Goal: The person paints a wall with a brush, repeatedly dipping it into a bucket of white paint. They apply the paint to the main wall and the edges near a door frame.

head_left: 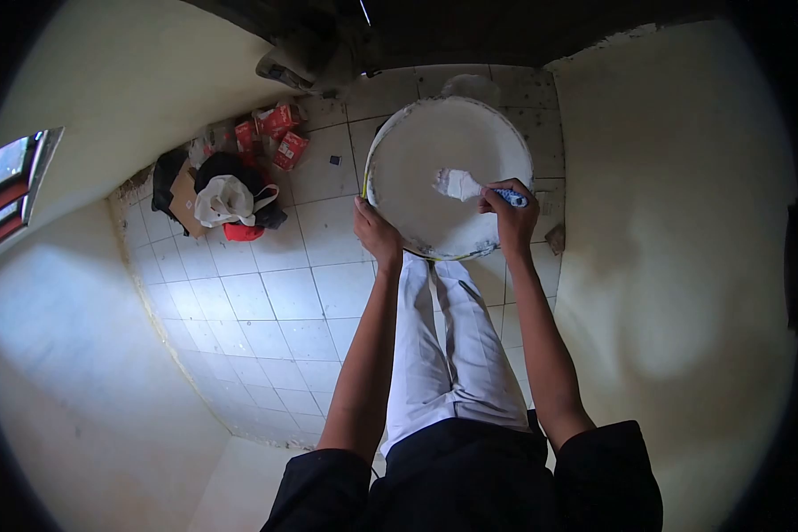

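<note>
A large round container (399,120) with a paint-smeared rim stands in front of my legs, and pale paint (426,155) fills its inside. My right hand (511,213) is closed around the patterned handle of a paintbrush (463,185). The brush's bristles are coated in white and point left over the paint; whether they touch it I cannot tell. At the container's lower left rim is my left hand (378,234), its fingers bent against the edge, where a thin yellow line (364,182) runs along the side.
On the tiled floor (319,239) to the left lie red boxes (289,151), a white bag (225,200), dark bags and cardboard (184,197). A small dark square (335,160) lies nearby. Walls rise on both sides; a dark structure crosses the top.
</note>
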`<action>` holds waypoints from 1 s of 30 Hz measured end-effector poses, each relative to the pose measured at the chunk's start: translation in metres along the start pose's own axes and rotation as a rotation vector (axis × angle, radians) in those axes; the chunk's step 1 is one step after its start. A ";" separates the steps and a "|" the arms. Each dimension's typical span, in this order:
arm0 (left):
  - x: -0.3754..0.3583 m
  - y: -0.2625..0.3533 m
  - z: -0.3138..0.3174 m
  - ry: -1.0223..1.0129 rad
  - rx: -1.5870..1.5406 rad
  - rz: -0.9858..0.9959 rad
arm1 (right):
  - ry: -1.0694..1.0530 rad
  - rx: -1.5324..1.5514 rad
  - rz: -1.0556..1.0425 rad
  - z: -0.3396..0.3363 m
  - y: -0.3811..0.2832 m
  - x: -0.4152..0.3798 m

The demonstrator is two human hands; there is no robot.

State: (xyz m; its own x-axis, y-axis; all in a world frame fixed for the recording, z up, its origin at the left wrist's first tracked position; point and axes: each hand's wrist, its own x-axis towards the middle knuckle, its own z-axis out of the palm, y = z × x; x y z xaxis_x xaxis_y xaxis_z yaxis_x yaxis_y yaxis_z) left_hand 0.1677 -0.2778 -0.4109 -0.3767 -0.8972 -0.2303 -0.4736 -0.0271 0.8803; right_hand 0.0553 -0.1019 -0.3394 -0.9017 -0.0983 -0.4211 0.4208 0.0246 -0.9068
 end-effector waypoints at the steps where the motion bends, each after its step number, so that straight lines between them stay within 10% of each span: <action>1: 0.000 0.001 -0.001 0.020 0.052 -0.012 | 0.048 0.076 0.035 -0.004 -0.001 -0.002; 12: -0.014 0.071 -0.030 0.150 0.365 0.180 | 0.257 0.668 0.062 -0.078 -0.055 -0.069; 21: -0.106 0.124 0.000 -0.648 -0.371 0.141 | 0.431 0.988 -0.209 -0.149 -0.123 -0.171; 30: -0.237 0.177 0.024 -1.222 -0.130 -0.116 | 0.801 1.087 -0.552 -0.252 -0.162 -0.273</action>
State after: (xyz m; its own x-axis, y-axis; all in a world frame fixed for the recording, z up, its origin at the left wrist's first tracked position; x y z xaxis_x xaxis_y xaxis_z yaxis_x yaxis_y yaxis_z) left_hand 0.1539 -0.0598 -0.2100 -0.8676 0.1124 -0.4844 -0.4972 -0.1856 0.8475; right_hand 0.2078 0.1721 -0.0827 -0.6300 0.7323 -0.2587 -0.4513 -0.6163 -0.6454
